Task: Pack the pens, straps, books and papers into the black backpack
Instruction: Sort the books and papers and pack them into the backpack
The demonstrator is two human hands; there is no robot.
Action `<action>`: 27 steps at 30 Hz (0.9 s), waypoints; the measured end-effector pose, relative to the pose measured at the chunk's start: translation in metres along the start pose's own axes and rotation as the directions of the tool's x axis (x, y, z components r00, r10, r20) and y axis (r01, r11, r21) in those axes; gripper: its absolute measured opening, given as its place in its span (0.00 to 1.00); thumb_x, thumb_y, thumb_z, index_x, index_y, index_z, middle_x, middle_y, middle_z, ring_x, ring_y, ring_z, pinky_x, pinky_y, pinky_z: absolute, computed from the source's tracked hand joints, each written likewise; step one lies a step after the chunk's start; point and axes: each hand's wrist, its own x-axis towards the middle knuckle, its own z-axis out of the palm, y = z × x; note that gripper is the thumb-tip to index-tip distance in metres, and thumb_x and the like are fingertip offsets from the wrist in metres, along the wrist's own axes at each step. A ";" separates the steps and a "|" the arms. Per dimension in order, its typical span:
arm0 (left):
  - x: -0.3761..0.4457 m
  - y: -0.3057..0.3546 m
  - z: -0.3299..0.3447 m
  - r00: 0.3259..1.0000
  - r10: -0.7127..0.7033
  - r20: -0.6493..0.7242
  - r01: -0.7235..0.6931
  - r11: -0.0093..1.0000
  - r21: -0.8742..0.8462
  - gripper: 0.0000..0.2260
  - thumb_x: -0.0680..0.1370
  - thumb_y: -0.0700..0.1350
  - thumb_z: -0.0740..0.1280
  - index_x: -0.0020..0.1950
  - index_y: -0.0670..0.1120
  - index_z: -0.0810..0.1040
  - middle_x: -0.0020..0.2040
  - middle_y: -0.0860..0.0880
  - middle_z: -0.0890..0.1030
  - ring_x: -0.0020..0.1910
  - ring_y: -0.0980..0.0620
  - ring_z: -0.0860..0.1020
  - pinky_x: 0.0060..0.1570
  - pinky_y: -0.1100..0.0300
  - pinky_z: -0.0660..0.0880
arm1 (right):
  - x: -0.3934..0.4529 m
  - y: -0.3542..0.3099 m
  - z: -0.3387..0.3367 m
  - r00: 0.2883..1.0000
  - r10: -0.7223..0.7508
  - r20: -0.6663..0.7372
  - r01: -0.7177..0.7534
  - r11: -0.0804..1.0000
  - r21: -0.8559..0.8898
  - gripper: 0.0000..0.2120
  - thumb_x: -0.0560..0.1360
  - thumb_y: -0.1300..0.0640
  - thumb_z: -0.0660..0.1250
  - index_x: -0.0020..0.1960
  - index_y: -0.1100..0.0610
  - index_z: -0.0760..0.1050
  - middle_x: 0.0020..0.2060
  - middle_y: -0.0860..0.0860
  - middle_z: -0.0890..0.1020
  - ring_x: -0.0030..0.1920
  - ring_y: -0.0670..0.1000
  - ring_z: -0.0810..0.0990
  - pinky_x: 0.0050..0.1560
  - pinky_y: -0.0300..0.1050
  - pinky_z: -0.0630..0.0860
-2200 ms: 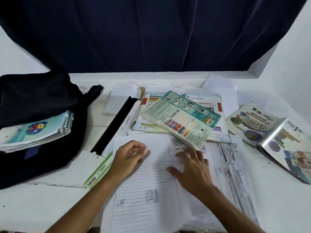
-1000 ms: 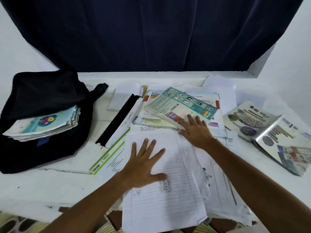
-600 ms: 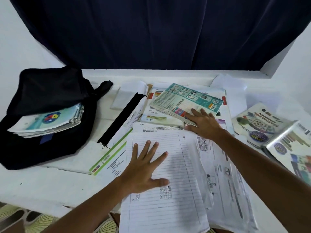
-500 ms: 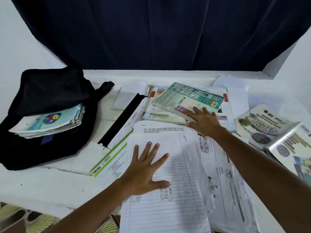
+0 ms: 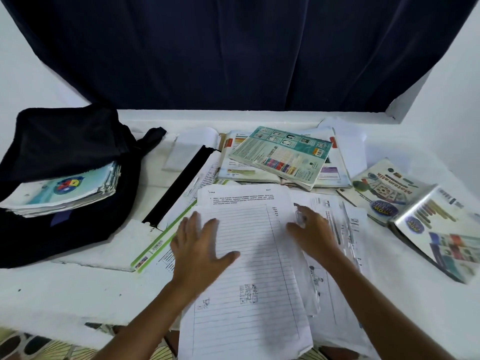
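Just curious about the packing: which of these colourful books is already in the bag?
The pale blue book with the round red-and-yellow emblem, topping the stack inside the open black backpack. The teal-covered book and glossy maths books lie on the white table.

Dark navy curtain [image 5: 233, 53] between white walls [image 5: 452, 81], behind white table [image 5: 65, 294].

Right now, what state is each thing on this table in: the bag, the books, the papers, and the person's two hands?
Black backpack: open, lying on the table.
Stack of books: lying in the backpack's mouth, partly sticking out.
Teal book: closed, lying askew on an open book.
Lined papers: loose pile overhanging the table's near edge.
Left hand: flat, fingers spread, pressing the papers.
Right hand: resting on the pile's right edge; its grip is blurred.
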 end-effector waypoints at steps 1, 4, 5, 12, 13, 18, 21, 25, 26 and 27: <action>-0.001 0.003 0.000 0.998 -0.070 0.008 0.070 0.997 -0.037 0.40 0.65 0.73 0.63 0.71 0.54 0.68 0.77 0.42 0.60 0.74 0.40 0.57 0.66 0.37 0.59 | -0.007 -0.002 0.002 1.000 0.011 0.022 -0.012 0.999 0.046 0.27 0.74 0.56 0.68 0.72 0.54 0.68 0.63 0.57 0.79 0.61 0.57 0.77 0.56 0.44 0.71; 0.000 0.017 0.002 0.986 -0.152 0.065 0.161 0.972 -0.173 0.40 0.66 0.63 0.74 0.74 0.56 0.62 0.79 0.48 0.53 0.74 0.47 0.53 0.69 0.44 0.55 | -0.010 -0.008 0.011 0.995 0.067 0.077 -0.084 0.969 0.231 0.32 0.73 0.58 0.70 0.75 0.53 0.64 0.69 0.54 0.73 0.67 0.55 0.73 0.62 0.46 0.69; 0.002 0.021 0.003 0.985 -0.162 0.051 0.169 0.963 -0.210 0.40 0.66 0.61 0.76 0.74 0.56 0.62 0.79 0.48 0.53 0.75 0.48 0.53 0.69 0.44 0.54 | -0.008 -0.009 0.014 0.993 0.091 0.079 -0.111 0.946 0.303 0.33 0.72 0.59 0.71 0.75 0.52 0.64 0.68 0.54 0.73 0.66 0.55 0.73 0.62 0.47 0.71; 0.006 0.029 0.004 0.971 -0.235 0.052 0.238 0.898 -0.371 0.41 0.64 0.55 0.79 0.72 0.56 0.64 0.79 0.48 0.51 0.77 0.51 0.49 0.72 0.45 0.51 | -0.002 0.001 -0.001 0.917 0.186 0.353 -0.396 0.537 0.745 0.19 0.70 0.70 0.72 0.60 0.68 0.74 0.47 0.66 0.82 0.43 0.61 0.82 0.46 0.54 0.80; 0.005 0.029 0.003 0.971 -0.236 0.044 0.234 0.892 -0.388 0.40 0.64 0.55 0.80 0.71 0.56 0.65 0.79 0.48 0.51 0.77 0.51 0.49 0.72 0.45 0.51 | -0.005 0.001 -0.001 0.901 0.110 0.419 -0.406 0.556 0.726 0.16 0.70 0.71 0.71 0.57 0.70 0.76 0.49 0.66 0.83 0.44 0.62 0.84 0.46 0.56 0.81; -0.001 0.028 0.006 0.972 -0.235 -0.005 0.206 0.863 -0.462 0.38 0.63 0.52 0.80 0.68 0.56 0.66 0.77 0.49 0.55 0.76 0.55 0.49 0.72 0.47 0.53 | -0.016 0.000 0.013 0.922 -0.066 0.381 -0.204 0.754 0.624 0.21 0.67 0.74 0.71 0.58 0.61 0.75 0.50 0.57 0.84 0.51 0.56 0.83 0.47 0.47 0.81; 0.004 0.025 -0.001 0.945 -0.323 -0.057 0.231 0.779 -0.583 0.36 0.64 0.47 0.80 0.67 0.54 0.68 0.69 0.53 0.63 0.72 0.52 0.60 0.68 0.53 0.64 | -0.015 0.001 0.013 0.951 -0.040 0.308 -0.165 0.777 0.608 0.20 0.69 0.75 0.69 0.55 0.58 0.76 0.49 0.53 0.85 0.51 0.53 0.83 0.45 0.41 0.79; 0.016 0.013 -0.020 0.879 -0.466 0.105 0.361 0.504 -0.784 0.34 0.65 0.42 0.80 0.66 0.52 0.68 0.59 0.49 0.74 0.54 0.53 0.76 0.53 0.58 0.74 | -0.017 0.006 0.004 0.958 -0.067 0.279 -0.139 0.743 0.655 0.17 0.69 0.75 0.69 0.50 0.56 0.79 0.47 0.51 0.85 0.48 0.49 0.82 0.41 0.34 0.78; 0.019 0.009 -0.023 0.878 -0.452 0.160 0.388 0.474 -0.790 0.35 0.63 0.44 0.81 0.66 0.52 0.68 0.57 0.49 0.77 0.53 0.52 0.78 0.53 0.55 0.76 | -0.017 0.008 0.000 0.959 -0.076 0.272 -0.133 0.729 0.672 0.17 0.69 0.74 0.69 0.50 0.56 0.79 0.46 0.50 0.85 0.47 0.47 0.82 0.39 0.33 0.77; 0.021 0.007 -0.026 0.876 -0.431 0.217 0.416 0.446 -0.792 0.35 0.63 0.45 0.82 0.65 0.52 0.69 0.56 0.48 0.79 0.52 0.50 0.80 0.52 0.53 0.78 | -0.018 0.010 -0.003 0.959 -0.090 0.270 -0.128 0.711 0.692 0.17 0.69 0.74 0.69 0.51 0.56 0.79 0.46 0.49 0.85 0.46 0.46 0.83 0.39 0.32 0.77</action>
